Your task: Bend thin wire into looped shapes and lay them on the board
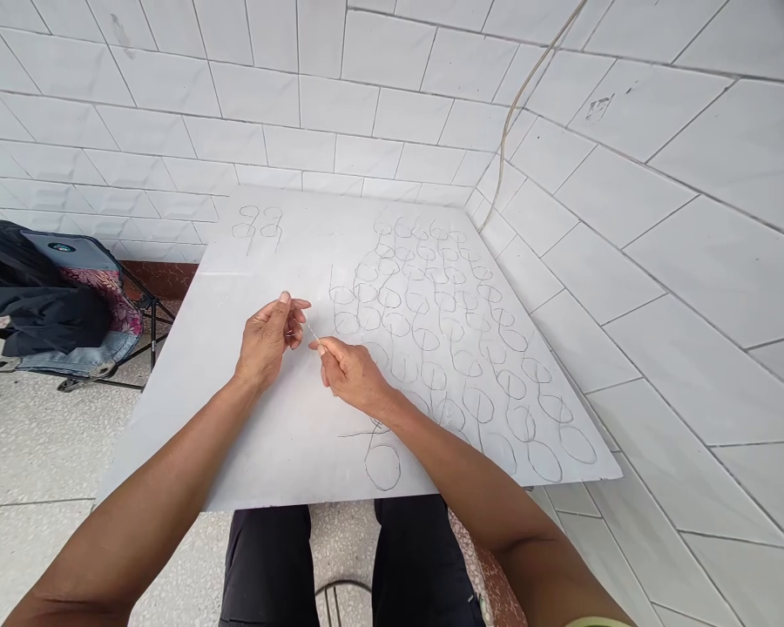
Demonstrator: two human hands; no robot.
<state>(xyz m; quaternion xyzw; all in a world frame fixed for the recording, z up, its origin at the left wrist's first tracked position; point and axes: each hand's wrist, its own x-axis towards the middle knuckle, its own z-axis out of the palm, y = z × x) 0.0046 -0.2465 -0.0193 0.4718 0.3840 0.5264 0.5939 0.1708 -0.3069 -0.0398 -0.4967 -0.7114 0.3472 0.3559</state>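
A thin wire [313, 333] is pinched by the right hand [349, 372] above a smooth white board [267, 435]; whether anything is held by the left hand [267, 335] cannot be told. Round-looped wires [453, 327] are spread rightward.

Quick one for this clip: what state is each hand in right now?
Left hand: fingers partly curled near the wire; whether they grip it cannot be told.
Right hand: closed, pinching the wire.

Workshop-like room, white wall tiles [387, 49], speckled floor [32, 435], white tabletop [261, 461], bent wire pieces [434, 376]
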